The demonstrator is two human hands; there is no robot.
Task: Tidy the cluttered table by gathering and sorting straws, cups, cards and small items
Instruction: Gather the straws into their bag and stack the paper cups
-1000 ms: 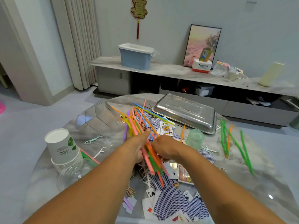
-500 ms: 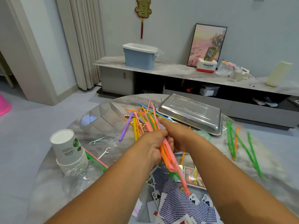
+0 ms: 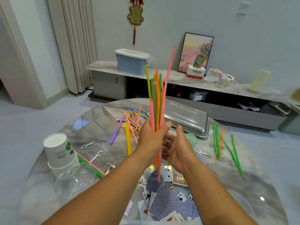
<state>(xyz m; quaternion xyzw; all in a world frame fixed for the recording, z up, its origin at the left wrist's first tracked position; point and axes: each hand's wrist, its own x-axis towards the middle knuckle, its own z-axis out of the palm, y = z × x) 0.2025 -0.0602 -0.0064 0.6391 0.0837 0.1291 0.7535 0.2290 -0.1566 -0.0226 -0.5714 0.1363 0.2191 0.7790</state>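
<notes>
1. Across the round grey marble-patterned table (image 3: pixel 253 189), clutter is spread; one upturned stainless-steel rectangular tray (image 3: pixel 186 117) lies at its far side.
2. One bundle of pink, orange and green plastic straws (image 3: pixel 157 111) is held upright above the table's middle, gripped by the left hand (image 3: pixel 150 140), whose fingers are curled round the bundle's lower part; the exact number of straws in it cannot be told.
3. The right hand (image 3: pixel 177 150) is held just beside the bundle with fingers spread and relaxed, nothing being clasped.
4. One stack of white paper cups with a green leaf print (image 3: pixel 59 151) stands upside down at the left edge, with one clear plastic dome lid (image 3: pixel 73 181) just in front.
5. Blue-backed playing cards (image 3: pixel 164 205) lie scattered at the near edge; too many overlap to be counted.
6. About four green straws and one orange straw (image 3: pixel 227 146) lie at the right.
7. Loose coloured straws (image 3: pixel 131 120) lie behind the left hand.
8. At least four white floss picks (image 3: pixel 96 155) are seen left of centre.
</notes>
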